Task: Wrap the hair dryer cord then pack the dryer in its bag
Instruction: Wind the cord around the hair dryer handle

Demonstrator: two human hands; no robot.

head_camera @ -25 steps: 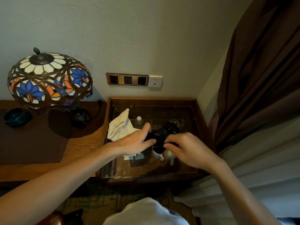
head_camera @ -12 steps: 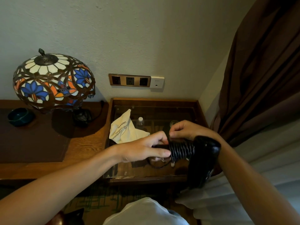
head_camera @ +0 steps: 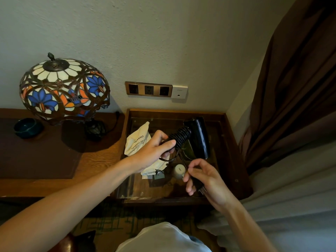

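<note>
A black hair dryer (head_camera: 199, 138) hangs in the air over the glass-topped side table (head_camera: 231, 160). Its handle is wound with black cord (head_camera: 180, 138). My left hand (head_camera: 154, 150) grips the end of that wrapped handle. A loose stretch of cord runs down to my right hand (head_camera: 203, 176), which is closed around the black plug end. A cream cloth bag (head_camera: 138, 140) with printed text lies crumpled on the glass under my left hand, partly hidden by it.
A stained-glass lamp (head_camera: 63, 90) and a dark bowl (head_camera: 28, 127) stand on the wooden desk at left. A small white cup (head_camera: 179, 170) sits on the glass near my right hand. Wall sockets (head_camera: 149, 89) are behind; brown curtains (head_camera: 294, 88) hang at right.
The dryer has swung so its body points away at the back instead of hanging at the right. My right hand has left the handle and dropped lower, holding the plug end.
</note>
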